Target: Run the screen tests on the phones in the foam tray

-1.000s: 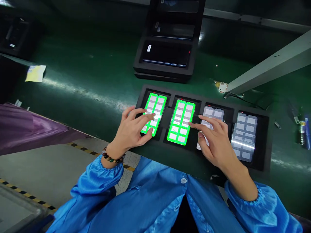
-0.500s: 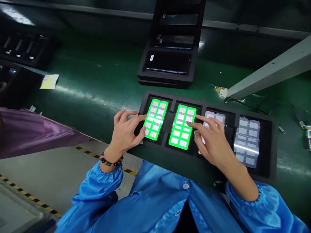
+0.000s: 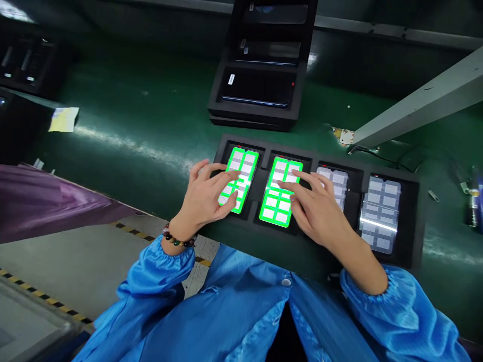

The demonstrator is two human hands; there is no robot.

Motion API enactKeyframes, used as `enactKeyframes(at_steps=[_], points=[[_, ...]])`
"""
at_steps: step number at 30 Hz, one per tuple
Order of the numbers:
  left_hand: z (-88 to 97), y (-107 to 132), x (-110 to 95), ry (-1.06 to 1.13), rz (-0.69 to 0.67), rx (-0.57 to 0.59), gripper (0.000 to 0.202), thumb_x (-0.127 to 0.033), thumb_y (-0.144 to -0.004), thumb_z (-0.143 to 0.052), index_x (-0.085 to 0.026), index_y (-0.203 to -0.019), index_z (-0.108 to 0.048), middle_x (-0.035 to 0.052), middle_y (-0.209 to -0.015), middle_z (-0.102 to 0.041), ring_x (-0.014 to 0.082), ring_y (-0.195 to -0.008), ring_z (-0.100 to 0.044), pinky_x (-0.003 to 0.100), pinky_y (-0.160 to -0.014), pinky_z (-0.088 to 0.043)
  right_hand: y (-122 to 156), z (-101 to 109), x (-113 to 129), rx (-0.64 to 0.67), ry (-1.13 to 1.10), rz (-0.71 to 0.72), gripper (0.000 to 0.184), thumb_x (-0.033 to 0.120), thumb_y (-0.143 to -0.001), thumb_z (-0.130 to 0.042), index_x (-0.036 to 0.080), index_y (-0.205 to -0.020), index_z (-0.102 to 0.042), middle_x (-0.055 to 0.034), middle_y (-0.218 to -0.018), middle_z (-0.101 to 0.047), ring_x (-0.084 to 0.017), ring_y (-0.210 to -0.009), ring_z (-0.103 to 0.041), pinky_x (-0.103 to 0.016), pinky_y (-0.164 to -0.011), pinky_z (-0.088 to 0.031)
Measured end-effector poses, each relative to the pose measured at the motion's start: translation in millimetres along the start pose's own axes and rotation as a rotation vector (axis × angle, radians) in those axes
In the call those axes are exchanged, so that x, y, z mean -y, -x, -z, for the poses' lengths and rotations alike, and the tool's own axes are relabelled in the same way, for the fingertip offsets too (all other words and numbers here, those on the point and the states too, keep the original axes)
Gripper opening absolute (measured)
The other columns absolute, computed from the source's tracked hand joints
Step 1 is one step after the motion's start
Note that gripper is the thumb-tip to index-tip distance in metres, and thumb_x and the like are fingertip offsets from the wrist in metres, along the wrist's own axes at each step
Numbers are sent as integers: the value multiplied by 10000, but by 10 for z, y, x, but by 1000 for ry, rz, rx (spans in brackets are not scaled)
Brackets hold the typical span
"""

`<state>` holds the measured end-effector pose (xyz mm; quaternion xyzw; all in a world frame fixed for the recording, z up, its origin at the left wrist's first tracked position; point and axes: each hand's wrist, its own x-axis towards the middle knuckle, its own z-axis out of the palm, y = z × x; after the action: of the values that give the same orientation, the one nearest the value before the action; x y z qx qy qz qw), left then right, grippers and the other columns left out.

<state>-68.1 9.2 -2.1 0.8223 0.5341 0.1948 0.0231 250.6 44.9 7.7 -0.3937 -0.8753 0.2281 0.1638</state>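
A black foam tray (image 3: 409,221) on the green belt holds several lit phones side by side. The first phone (image 3: 241,163) and the second phone (image 3: 279,208) show green grid lines; the third phone (image 3: 335,183) and fourth phone (image 3: 379,213) show grey grids. My left hand (image 3: 206,198) rests on the first phone with fingers spread, fingertips on its screen. My right hand (image 3: 315,208) lies across the second phone, fingers stretched out, index tip on the screen's middle. Neither hand holds anything. A bead bracelet (image 3: 177,241) sits on my left wrist.
A second black tray (image 3: 226,108) with dark phones stands farther back on the belt. A grey metal bar (image 3: 422,100) slants in from the right. A yellow paper slip (image 3: 62,119) lies at the left. A purple cloth (image 3: 45,201) covers the left edge.
My right hand has slid left, off the third phone onto the second phone's screen. My left fingers keep moving over the first phone.
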Motion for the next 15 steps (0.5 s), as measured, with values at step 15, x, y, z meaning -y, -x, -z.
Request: enactKeyframes(at_steps=[15], points=[[-134,-288,-105,61,-84,81,313,-335,-1058,-540,-266,-1324,-691,18,-1387,-803,321,-1356,-660,554,-1311,-325,-274,36,-68,6,12,9,382,172,-1125,-422,257,-1417,-653,-96,-1291,-828,-349,-1577,-537,-634,-1271,-375]])
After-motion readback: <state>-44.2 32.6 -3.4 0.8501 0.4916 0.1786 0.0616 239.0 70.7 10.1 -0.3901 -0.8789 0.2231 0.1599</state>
